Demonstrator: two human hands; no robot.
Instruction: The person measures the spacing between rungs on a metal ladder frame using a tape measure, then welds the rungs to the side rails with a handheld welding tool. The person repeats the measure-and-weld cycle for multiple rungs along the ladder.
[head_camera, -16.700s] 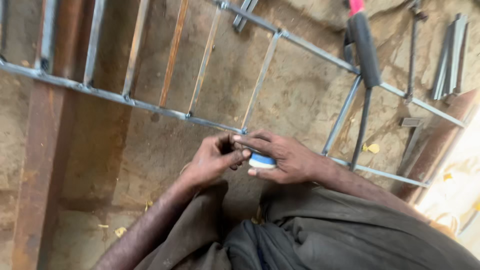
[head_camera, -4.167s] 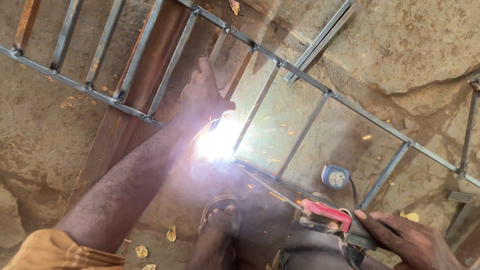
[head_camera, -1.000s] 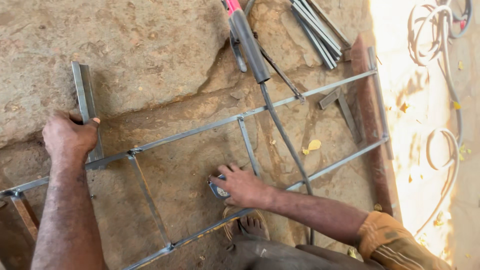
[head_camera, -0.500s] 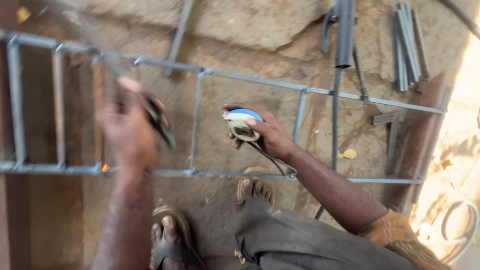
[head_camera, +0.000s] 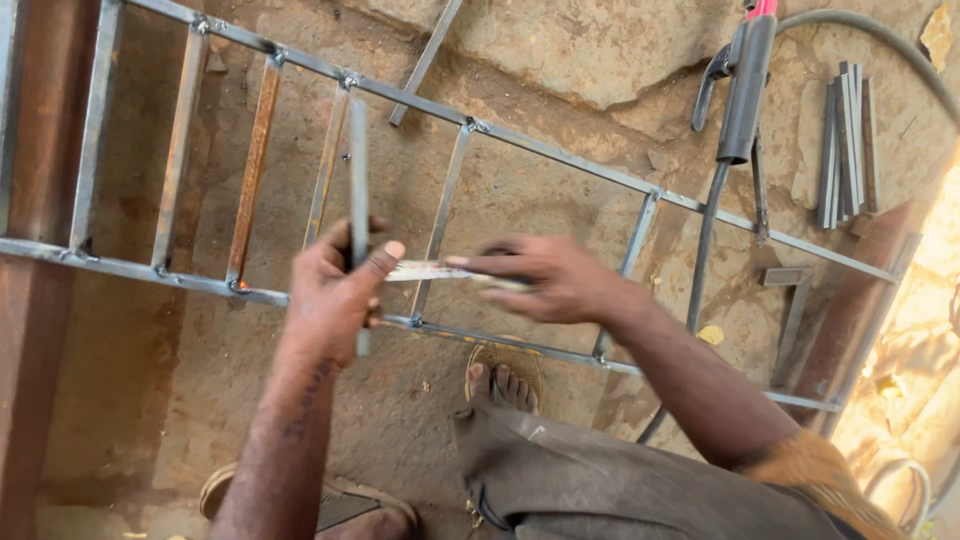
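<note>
While I watch from above, both hands work over the frame.
Left hand (head_camera: 335, 290): gripping flat metal bar (head_camera: 358, 170), upright.
Right hand (head_camera: 545, 280): closed on tape blade (head_camera: 425, 271), blurred.
Steel frame (head_camera: 560, 160): lying on ground beneath.

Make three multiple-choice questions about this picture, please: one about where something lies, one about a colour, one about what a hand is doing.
1. Where is the bundle of short metal strips?
A. upper right, on the ground beside the welding holder
B. under the sandalled foot
C. in the left hand

2. What colour is the tip at the top of the welding holder?
A. green
B. red
C. white

3. What is the left hand doing?
A. lying flat on the ground
B. gripping a thin metal bar upright
C. hanging empty

Answers: 1 A, the strips lie right of the holder. 2 B, its top end shows red. 3 B, the fingers close around the bar, which crosses the metal frame.
</note>
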